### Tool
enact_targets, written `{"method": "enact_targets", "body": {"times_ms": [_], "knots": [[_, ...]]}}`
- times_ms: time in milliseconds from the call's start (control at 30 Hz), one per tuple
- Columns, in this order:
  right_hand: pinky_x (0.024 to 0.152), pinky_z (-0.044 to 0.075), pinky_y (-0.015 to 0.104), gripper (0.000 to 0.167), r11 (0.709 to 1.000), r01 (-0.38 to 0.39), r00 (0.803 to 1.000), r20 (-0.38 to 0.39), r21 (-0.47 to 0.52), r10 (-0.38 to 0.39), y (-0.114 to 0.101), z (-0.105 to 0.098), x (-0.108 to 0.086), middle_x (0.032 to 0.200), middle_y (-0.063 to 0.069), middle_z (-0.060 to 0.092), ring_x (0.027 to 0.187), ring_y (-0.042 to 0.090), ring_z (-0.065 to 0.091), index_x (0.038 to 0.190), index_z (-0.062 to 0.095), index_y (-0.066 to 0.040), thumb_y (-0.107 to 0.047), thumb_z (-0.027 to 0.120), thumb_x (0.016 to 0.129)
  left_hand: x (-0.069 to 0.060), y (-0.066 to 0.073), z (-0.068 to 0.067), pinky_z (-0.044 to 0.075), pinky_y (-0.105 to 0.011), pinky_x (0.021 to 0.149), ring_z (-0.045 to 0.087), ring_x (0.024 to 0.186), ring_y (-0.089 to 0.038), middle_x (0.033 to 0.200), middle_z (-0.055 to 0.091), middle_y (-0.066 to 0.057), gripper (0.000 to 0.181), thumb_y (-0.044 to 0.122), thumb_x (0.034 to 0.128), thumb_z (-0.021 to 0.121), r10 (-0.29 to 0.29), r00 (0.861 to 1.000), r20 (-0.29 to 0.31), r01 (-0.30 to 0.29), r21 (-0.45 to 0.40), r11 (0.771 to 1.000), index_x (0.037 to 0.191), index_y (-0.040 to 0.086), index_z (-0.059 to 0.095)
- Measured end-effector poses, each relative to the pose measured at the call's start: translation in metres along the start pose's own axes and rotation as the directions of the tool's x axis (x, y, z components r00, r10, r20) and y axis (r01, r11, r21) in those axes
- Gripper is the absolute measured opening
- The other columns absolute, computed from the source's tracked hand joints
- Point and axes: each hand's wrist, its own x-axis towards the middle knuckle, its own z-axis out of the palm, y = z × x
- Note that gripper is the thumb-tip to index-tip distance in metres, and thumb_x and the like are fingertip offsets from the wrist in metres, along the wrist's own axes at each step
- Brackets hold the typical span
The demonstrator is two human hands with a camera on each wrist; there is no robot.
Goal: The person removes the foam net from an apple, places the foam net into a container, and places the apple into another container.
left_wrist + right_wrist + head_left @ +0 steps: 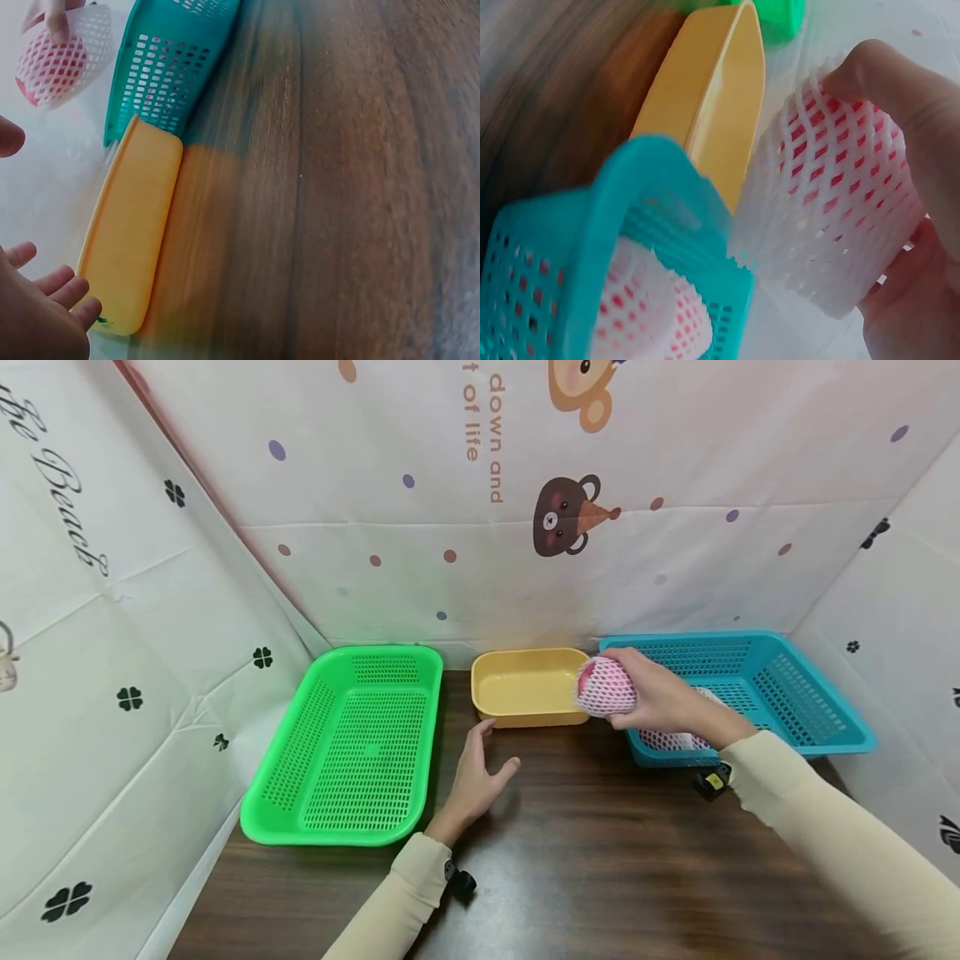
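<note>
My right hand (660,695) grips a red round fruit in a white foam net (606,687), above the gap between the yellow bin and the blue basket. In the right wrist view, thumb and fingers wrap the netted fruit (840,180), whose loose net end points down. The blue basket (817,749) holds more foam-netted red pieces (630,300), partly hidden by its wall and my hand. My left hand (472,785) hovers with fingers spread and nothing in them, just in front of the yellow bin (525,685), between it and the green basket.
On the left of the dark wooden table (570,860) stands a green perforated basket (367,760) with nothing inside. The yellow bin stands between the two baskets, near the back. Printed white cloth (450,585) hangs behind and at both sides.
</note>
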Motion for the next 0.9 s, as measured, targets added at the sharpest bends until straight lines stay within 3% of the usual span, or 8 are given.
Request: {"method": "enact_targets", "body": {"times_ms": [333, 600, 900], "knots": [[0.096, 0.053, 0.055, 0.098, 1.000, 0.002, 0.999, 0.033, -0.004, -0.002, -0.018, 0.022, 0.004, 0.138, 0.009, 0.055, 0.113, 0.027, 0.058, 0.153, 0.039, -0.011, -0.023, 0.091, 0.071, -0.005, -0.001, -0.004, 0.035, -0.055, 0.115, 0.041, 0.143, -0.034, 0.154, 0.042, -0.019, 0.071, 0.026, 0.0947, 0.069, -0.017, 1.000, 0.011, 0.017, -0.018, 1.000, 0.152, 0.001, 0.035], [0.095, 0.054, 0.054, 0.099, 0.999, 0.033, 0.997, 0.068, -0.024, -0.031, -0.028, 0.034, 0.010, 0.138, 0.012, 0.056, 0.111, 0.028, 0.060, 0.153, 0.039, -0.011, -0.025, 0.091, 0.070, -0.008, -0.004, -0.006, 0.035, -0.055, 0.115, 0.044, 0.141, -0.032, 0.149, 0.047, -0.018, 0.064, 0.028, 0.0930, 0.070, -0.027, 0.999, -0.021, 0.026, -0.030, 0.999, 0.145, 0.004, 0.041], [0.099, 0.052, 0.051, 0.097, 0.996, 0.091, 0.990, 0.109, -0.004, -0.090, -0.037, 0.049, 0.012, 0.136, 0.010, 0.059, 0.113, 0.025, 0.060, 0.153, 0.040, -0.009, -0.027, 0.090, 0.072, -0.007, -0.011, -0.008, 0.034, -0.059, 0.114, 0.044, 0.141, -0.037, 0.146, 0.049, -0.020, 0.059, 0.012, 0.0932, 0.071, 0.028, 0.998, -0.056, -0.034, -0.123, 0.992, 0.142, -0.003, 0.043]]}}
